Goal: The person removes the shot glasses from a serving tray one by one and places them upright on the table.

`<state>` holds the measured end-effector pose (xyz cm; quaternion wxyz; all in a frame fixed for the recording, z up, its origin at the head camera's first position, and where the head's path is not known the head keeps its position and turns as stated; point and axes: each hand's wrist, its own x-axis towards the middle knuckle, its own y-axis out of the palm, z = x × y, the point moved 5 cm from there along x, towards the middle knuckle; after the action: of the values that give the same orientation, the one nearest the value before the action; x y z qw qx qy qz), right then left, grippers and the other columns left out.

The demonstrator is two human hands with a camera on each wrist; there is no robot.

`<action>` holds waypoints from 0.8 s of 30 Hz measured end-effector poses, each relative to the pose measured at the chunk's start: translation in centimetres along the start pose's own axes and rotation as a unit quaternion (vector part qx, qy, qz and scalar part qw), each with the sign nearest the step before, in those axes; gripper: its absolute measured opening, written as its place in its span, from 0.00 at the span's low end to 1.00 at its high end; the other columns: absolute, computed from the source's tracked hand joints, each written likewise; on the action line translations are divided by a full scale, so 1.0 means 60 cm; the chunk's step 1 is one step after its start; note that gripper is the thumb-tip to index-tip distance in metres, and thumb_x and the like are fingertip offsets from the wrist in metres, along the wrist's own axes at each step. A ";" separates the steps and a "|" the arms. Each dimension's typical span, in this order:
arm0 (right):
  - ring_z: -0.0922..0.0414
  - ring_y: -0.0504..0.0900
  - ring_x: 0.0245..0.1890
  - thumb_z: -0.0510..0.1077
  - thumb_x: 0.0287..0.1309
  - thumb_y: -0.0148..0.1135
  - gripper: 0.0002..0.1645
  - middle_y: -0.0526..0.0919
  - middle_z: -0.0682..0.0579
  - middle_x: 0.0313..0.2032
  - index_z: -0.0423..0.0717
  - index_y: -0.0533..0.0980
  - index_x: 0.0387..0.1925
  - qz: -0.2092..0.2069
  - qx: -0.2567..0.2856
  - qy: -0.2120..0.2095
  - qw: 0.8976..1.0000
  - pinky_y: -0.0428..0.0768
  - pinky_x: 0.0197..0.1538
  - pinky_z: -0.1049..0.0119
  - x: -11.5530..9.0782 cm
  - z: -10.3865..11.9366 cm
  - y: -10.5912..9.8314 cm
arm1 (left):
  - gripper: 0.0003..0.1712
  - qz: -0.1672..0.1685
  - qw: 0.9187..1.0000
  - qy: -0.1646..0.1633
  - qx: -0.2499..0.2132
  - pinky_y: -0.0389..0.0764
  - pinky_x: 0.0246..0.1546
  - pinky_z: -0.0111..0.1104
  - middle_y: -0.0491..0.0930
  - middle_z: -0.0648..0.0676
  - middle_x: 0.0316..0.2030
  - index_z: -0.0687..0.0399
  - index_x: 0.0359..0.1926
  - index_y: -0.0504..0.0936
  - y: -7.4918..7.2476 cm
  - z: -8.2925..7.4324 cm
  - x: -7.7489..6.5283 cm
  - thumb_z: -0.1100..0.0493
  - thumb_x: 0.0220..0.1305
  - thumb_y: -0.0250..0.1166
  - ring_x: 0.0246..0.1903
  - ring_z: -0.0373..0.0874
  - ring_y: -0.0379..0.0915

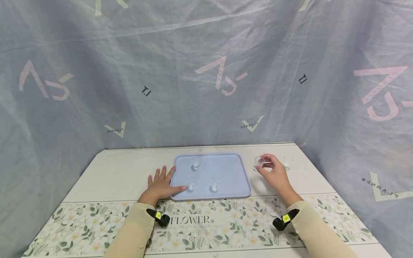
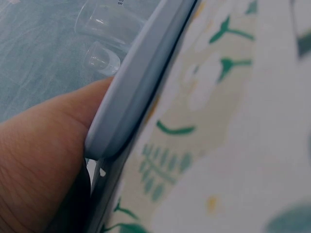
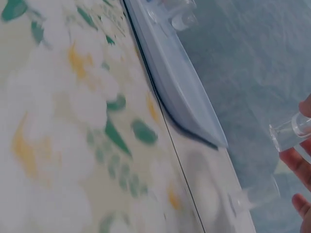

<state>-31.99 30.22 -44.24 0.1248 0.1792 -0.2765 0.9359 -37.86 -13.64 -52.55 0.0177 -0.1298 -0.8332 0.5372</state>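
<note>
A small clear shot glass (image 1: pixel 258 163) is in my right hand (image 1: pixel 274 173), pinched between thumb and fingers just right of the tray. In the right wrist view that glass (image 3: pixel 286 135) appears at the right edge with fingertips around it. My left hand (image 1: pixel 161 185) lies at the left end of the light blue tray (image 1: pixel 226 168), fingers spread and thumb over the rim. On the tray stand three clear shot glasses: one at the back (image 1: pixel 196 164), one at front left (image 1: pixel 191 184) and one at front middle (image 1: pixel 215 184).
Another clear shot glass (image 1: pixel 287 163) stands on the table to the right of my right hand. A floral cloth strip (image 1: pixel 200 233) runs along the front of the white table (image 1: pixel 122 168). Grey printed curtains (image 1: pixel 180 89) enclose the back and sides.
</note>
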 end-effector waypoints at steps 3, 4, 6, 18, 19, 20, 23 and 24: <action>0.44 0.83 0.48 0.41 0.62 0.70 0.24 0.82 0.41 0.49 0.39 0.74 0.57 -0.003 -0.022 -0.001 1.000 0.78 0.41 0.76 -0.007 -0.006 -0.018 | 0.71 0.002 1.000 -0.002 0.002 0.23 0.69 0.66 0.31 0.62 0.80 0.41 0.82 0.43 0.002 0.002 0.001 0.13 0.46 0.59 0.77 0.65 0.20; 0.44 0.83 0.48 0.41 0.63 0.70 0.24 0.82 0.42 0.49 0.40 0.74 0.57 -0.005 -0.029 0.000 1.000 0.78 0.40 0.76 -0.009 -0.010 -0.025 | 0.71 0.002 1.000 -0.003 0.004 0.23 0.69 0.66 0.31 0.62 0.80 0.40 0.82 0.43 0.002 0.003 0.002 0.13 0.46 0.59 0.77 0.65 0.20; 0.44 0.83 0.49 0.42 0.64 0.70 0.24 0.82 0.42 0.50 0.41 0.74 0.58 -0.007 -0.043 0.006 0.999 0.78 0.41 0.78 -0.012 -0.018 -0.038 | 0.71 0.003 1.000 -0.003 0.005 0.23 0.69 0.66 0.30 0.62 0.80 0.40 0.82 0.43 0.003 0.004 0.003 0.13 0.46 0.59 0.77 0.65 0.19; 0.46 0.81 0.50 0.46 0.65 0.69 0.27 0.81 0.42 0.52 0.42 0.72 0.61 -0.043 -0.102 0.044 0.993 0.73 0.40 0.80 -0.032 -0.076 -0.113 | 0.70 0.001 1.000 -0.005 -0.001 0.22 0.69 0.66 0.31 0.62 0.80 0.41 0.82 0.44 0.005 0.002 0.003 0.15 0.48 0.60 0.77 0.64 0.19; 0.47 0.81 0.50 0.46 0.65 0.68 0.27 0.81 0.42 0.52 0.42 0.72 0.61 -0.045 -0.105 0.047 0.992 0.74 0.40 0.79 -0.032 -0.079 -0.118 | 0.70 0.000 1.000 -0.005 0.000 0.22 0.69 0.66 0.31 0.62 0.80 0.41 0.82 0.44 0.005 0.002 0.002 0.15 0.48 0.60 0.77 0.64 0.19; 0.48 0.80 0.49 0.47 0.65 0.68 0.27 0.81 0.42 0.52 0.42 0.72 0.61 -0.047 -0.108 0.049 0.992 0.74 0.40 0.78 -0.032 -0.082 -0.122 | 0.70 0.000 1.000 -0.005 0.001 0.22 0.69 0.66 0.31 0.62 0.80 0.41 0.82 0.44 0.005 0.002 0.002 0.15 0.48 0.60 0.77 0.64 0.19; 0.57 0.79 0.47 0.48 0.65 0.68 0.28 0.82 0.42 0.52 0.41 0.72 0.61 -0.054 -0.112 0.056 0.991 0.74 0.41 0.77 -0.032 -0.093 -0.135 | 0.70 -0.001 1.000 -0.005 0.002 0.23 0.69 0.66 0.31 0.62 0.80 0.41 0.82 0.44 0.004 0.001 0.001 0.15 0.48 0.60 0.77 0.64 0.19; 0.61 0.79 0.45 0.48 0.65 0.68 0.28 0.82 0.42 0.52 0.41 0.72 0.61 -0.056 -0.111 0.057 0.991 0.74 0.41 0.76 -0.031 -0.096 -0.139 | 0.70 -0.001 1.000 -0.005 0.002 0.23 0.69 0.66 0.31 0.62 0.80 0.41 0.82 0.44 0.004 0.001 0.001 0.15 0.48 0.60 0.77 0.64 0.19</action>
<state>-29.08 40.01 -45.56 0.2118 0.1261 -0.3611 0.8994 -37.89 -13.60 -52.80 0.0141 -0.1258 -0.8325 0.5394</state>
